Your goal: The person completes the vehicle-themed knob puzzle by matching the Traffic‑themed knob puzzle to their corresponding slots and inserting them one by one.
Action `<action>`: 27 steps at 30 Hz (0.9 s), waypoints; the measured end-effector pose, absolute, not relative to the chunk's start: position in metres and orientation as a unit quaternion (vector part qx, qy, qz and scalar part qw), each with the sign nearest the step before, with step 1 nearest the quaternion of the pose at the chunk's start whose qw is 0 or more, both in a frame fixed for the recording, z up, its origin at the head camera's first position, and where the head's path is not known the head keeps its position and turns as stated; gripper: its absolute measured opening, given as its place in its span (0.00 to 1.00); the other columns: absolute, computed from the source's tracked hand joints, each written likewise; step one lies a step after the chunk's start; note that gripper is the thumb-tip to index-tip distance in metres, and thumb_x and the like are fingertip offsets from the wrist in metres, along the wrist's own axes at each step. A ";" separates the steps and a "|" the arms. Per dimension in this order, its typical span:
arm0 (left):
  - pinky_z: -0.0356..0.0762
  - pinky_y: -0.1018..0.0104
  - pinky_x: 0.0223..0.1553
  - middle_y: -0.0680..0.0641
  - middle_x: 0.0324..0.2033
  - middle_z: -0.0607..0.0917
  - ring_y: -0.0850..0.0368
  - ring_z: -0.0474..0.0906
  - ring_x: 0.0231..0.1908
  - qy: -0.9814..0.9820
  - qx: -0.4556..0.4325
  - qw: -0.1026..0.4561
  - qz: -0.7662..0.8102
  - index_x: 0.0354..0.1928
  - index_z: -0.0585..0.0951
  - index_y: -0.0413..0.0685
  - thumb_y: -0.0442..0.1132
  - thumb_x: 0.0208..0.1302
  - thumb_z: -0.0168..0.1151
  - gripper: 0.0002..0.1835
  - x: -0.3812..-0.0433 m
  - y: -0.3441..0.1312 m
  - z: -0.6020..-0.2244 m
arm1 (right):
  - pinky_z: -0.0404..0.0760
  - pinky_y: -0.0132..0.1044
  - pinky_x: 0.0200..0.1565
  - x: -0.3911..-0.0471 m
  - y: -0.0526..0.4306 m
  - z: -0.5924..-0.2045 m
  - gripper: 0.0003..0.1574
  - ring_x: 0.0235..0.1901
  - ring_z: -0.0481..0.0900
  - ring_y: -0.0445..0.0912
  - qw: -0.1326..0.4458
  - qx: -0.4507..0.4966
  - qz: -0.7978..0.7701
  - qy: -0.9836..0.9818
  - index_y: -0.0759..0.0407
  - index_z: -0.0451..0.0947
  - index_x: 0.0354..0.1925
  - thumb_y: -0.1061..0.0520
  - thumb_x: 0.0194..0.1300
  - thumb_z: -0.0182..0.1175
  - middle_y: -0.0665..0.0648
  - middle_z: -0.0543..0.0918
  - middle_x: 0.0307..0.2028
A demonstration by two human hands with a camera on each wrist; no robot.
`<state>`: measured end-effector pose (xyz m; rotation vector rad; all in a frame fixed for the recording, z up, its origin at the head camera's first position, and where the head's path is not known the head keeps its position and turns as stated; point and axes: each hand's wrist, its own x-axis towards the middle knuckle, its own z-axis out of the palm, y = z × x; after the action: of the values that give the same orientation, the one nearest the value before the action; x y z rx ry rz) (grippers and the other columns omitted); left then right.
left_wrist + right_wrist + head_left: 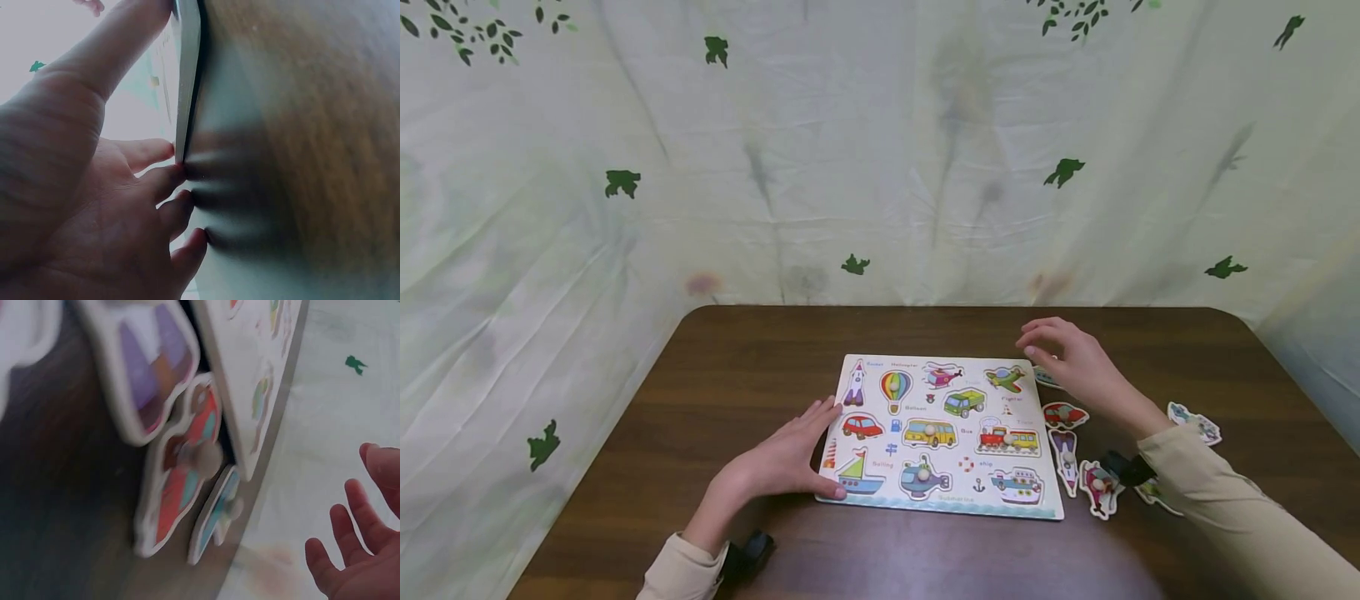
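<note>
puzzle board (967, 437) lay flat on the bench (722, 375)
unclenched left hand (784, 457) braced its nine o'clock, prob against sliding; right hand (1075, 358) hung around two, grip loose and empty, pieces (1065, 458) handy at three.

In the head view, the right hand (1078, 362) partly covers a piece (1048, 379) beside the board (966, 443), and the right sleeve (1255, 508) overlaps a pale piece (1205, 427) (its picture is unclear). Some board lettering is too small to read. The left hand's (106, 219) thumb runs off the left wrist view's top; a blurred purple piece (145, 365) leaves the right wrist view likewise.
</note>
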<state>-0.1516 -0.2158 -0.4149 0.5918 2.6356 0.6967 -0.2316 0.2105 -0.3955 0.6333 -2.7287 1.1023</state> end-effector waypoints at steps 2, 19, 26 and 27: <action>0.49 0.39 0.69 0.38 0.75 0.53 0.41 0.44 0.74 0.931 0.207 0.175 0.246 0.75 0.56 0.38 0.62 0.45 0.77 0.62 -0.151 -0.215 -0.414 | 0.69 0.62 0.57 -0.230 0.216 -0.396 0.08 0.59 0.70 0.58 0.058 0.201 0.361 -0.909 0.60 0.83 0.46 0.60 0.70 0.60 0.60 0.76 0.57; 0.49 0.38 0.69 0.38 0.74 0.55 0.41 0.45 0.74 0.932 0.209 0.163 0.247 0.74 0.57 0.37 0.64 0.44 0.76 0.62 -0.149 -0.216 -0.417 | 0.62 0.65 0.58 -0.242 0.258 -0.413 0.08 0.60 0.66 0.67 -0.012 0.191 0.330 -0.924 0.60 0.87 0.40 0.61 0.61 0.70 0.71 0.74 0.58; 0.47 0.40 0.70 0.40 0.75 0.53 0.43 0.43 0.75 0.931 0.207 0.167 0.249 0.75 0.55 0.40 0.64 0.44 0.76 0.63 -0.148 -0.216 -0.419 | 0.62 0.65 0.59 -0.248 0.260 -0.420 0.07 0.60 0.65 0.67 -0.026 0.186 0.311 -0.932 0.57 0.86 0.39 0.60 0.59 0.71 0.72 0.73 0.58; 0.46 0.40 0.70 0.41 0.75 0.53 0.43 0.43 0.75 0.931 0.207 0.168 0.248 0.75 0.54 0.40 0.65 0.44 0.76 0.64 -0.147 -0.216 -0.418 | 0.62 0.65 0.59 -0.249 0.260 -0.419 0.07 0.60 0.65 0.67 -0.025 0.186 0.307 -0.933 0.57 0.86 0.38 0.60 0.59 0.71 0.71 0.73 0.58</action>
<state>-0.1473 -0.2158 -0.4185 0.5881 2.6499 0.7054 -0.2486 0.2602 -0.4195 0.5936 -2.9783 0.9812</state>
